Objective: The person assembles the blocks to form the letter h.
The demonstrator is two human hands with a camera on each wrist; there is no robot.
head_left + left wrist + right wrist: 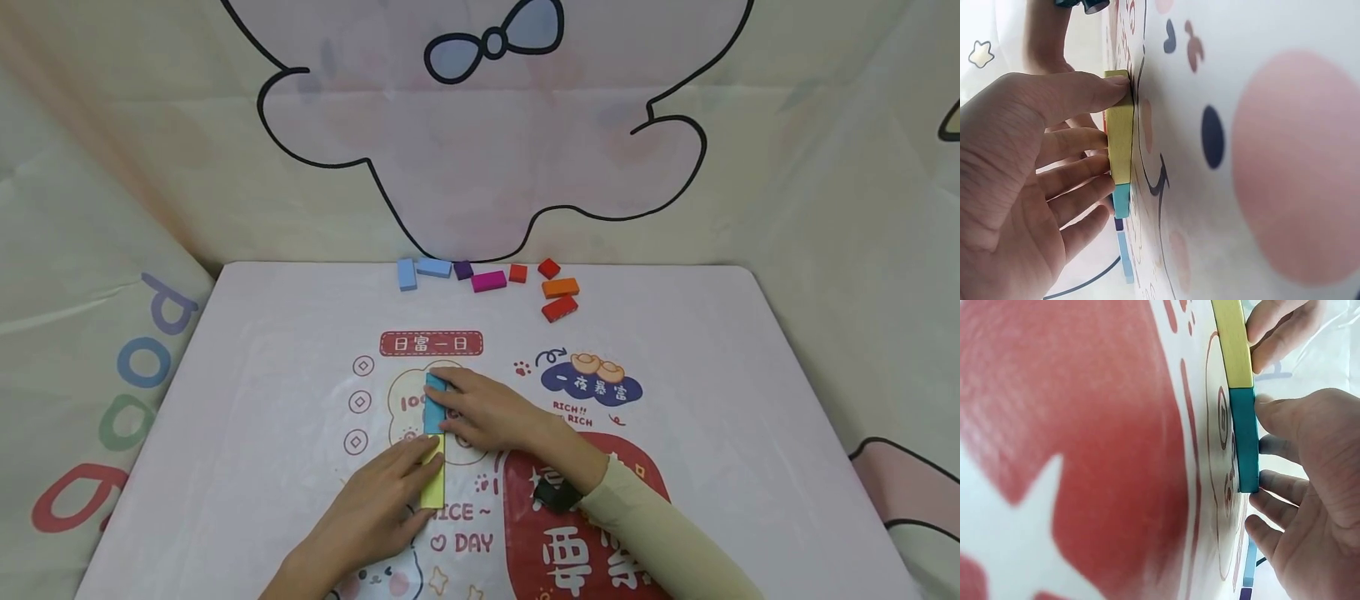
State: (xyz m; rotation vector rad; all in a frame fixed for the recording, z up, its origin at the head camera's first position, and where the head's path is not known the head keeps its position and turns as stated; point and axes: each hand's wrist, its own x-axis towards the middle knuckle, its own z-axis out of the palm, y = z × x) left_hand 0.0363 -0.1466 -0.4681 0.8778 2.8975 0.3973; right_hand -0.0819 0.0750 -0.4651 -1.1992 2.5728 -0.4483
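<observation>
Under my left hand point(375, 496) lies the yellow block point(433, 497), a slim, straight bar with flat faces and square edges, pale and slightly greenish from above, with what looks like a faint grain up close. My left grip is loose: the thumb touches its near end and the extended fingers rest along its left side, without curling round it.

The blue block point(434, 414) sits directly beyond it, end to end, the two touching in one line that runs near to far. It is just as smooth and square-edged, sky blue from above, deeper teal from the wrists. My right hand point(491, 408) reaches in from the right, its grip also relaxed, thumb and fairly straight fingers touching the block.

Both blocks lie flat near the middle of the tabletop point(285, 333), over a printed outline. Well apart, along the far edge, are light blue blocks point(407, 274), a purple block point(462, 270), a magenta block point(489, 282), red blocks point(559, 309) and an orange block point(560, 288).
</observation>
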